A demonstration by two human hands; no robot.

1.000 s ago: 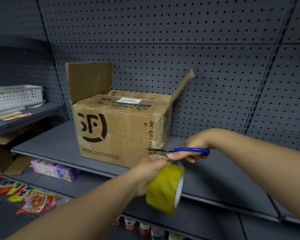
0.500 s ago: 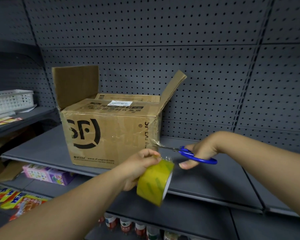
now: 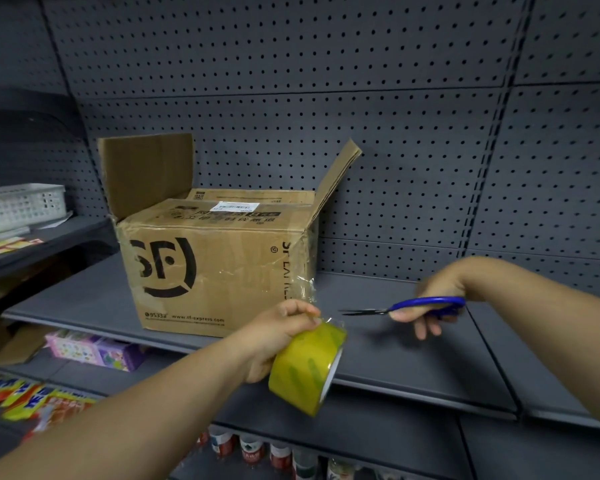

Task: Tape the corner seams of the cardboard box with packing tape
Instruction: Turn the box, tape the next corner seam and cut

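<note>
A brown cardboard box [image 3: 201,268] with a black logo stands on the grey shelf [image 3: 413,344], its two side flaps raised. Clear tape [image 3: 303,268] runs down its front right corner, the lower end crinkled. My left hand [image 3: 278,337] holds a yellowish roll of packing tape [image 3: 307,370] just below and in front of that corner. My right hand [image 3: 437,299] grips blue-handled scissors [image 3: 406,306] to the right of the box, with the blades closed and pointing left. A short gap separates the blade tips from the roll.
A perforated grey back panel [image 3: 395,133] rises behind the shelf. At the left are a white basket [image 3: 21,206] on a higher shelf, a pink-purple pack [image 3: 94,351] and snack packets [image 3: 32,403] lower down. Bottles [image 3: 257,452] stand below the shelf edge.
The scissors have pulled away to the right from the box's front right corner. The tape roll has come free of the box and sits slightly lower. The view has shifted a little.
</note>
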